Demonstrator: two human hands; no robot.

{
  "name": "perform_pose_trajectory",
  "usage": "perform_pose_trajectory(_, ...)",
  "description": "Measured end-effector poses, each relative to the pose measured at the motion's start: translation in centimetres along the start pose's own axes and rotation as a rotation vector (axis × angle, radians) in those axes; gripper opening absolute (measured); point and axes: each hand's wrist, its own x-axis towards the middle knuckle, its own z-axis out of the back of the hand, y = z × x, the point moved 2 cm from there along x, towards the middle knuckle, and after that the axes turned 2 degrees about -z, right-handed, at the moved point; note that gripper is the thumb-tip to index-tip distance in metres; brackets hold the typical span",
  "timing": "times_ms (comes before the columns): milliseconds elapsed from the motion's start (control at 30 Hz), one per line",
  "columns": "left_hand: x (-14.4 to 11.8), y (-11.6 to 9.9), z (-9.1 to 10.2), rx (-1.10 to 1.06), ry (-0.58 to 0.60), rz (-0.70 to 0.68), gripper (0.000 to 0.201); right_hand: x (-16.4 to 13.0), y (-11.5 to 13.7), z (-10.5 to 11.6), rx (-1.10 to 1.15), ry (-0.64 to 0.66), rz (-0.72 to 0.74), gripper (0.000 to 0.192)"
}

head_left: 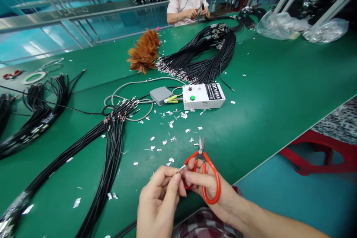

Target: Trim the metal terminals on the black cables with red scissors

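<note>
Scissors [205, 173] in right hand [214, 189] — left hand [160, 200] pinching wire tip [182, 167].

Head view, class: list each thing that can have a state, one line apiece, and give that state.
Red scissors: blades nearly shut, tips pointing away, held in the right hand.
Wire end: pinched in the left hand grip.
White control box: lying flat on the green table.
Nearest cable bundle: loose, fanned out.
Feather duster: lying on its side.
</note>
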Motion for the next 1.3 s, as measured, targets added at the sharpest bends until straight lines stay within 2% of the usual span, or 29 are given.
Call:
perform_pose_trajectory(167,-0.1,0.1,-0.2,0.037,0.029,-0.009,0.022,0.1,1.3,-0.2,0.012,0.047,0.096,0.022)
perform_pose_trajectory(300,-0.1,0.3,-0.2,0.044,0.080,0.007,0.025,0.3,1.7,-0.3,0.007,0.093,0.065,0.021)
perform_pose_trajectory(467,0.2,0.5,-0.2,-0.075,0.210,0.154,0.028,0.5,1.5,-0.1,0.049,0.163,-0.040,0.018)
perform_pose_trajectory(533,0.4,0.5,-0.2,-0.149,0.227,0.196,0.027,0.5,1.2,0.0,0.078,0.173,-0.065,0.017)
perform_pose_trajectory(700,0.5,0.3,-0.2,-0.209,0.217,0.225,0.027,0.4,0.8,0.1,0.081,0.122,-0.022,0.020)
perform_pose_trajectory(833,0.3,0.2,0.1,-0.159,0.121,0.158,0.026,0.1,1.3,-0.1,-0.045,0.055,0.108,0.020)
perform_pose_trajectory(933,0.2,0.2,0.3,-0.120,0.058,0.112,0.026,0.0,1.5,-0.4,-0.090,0.038,0.139,0.021)
perform_pose_trajectory(1067,0.1,0.4,0.4,-0.091,0.070,0.091,0.027,0.1,1.2,-0.4,-0.094,0.027,0.125,0.023)
perform_pose_trajectory(1300,0.3,0.8,-0.4,-0.252,0.067,0.119,0.025,-0.2,0.4,-0.7,-0.096,-0.058,0.184,0.022)
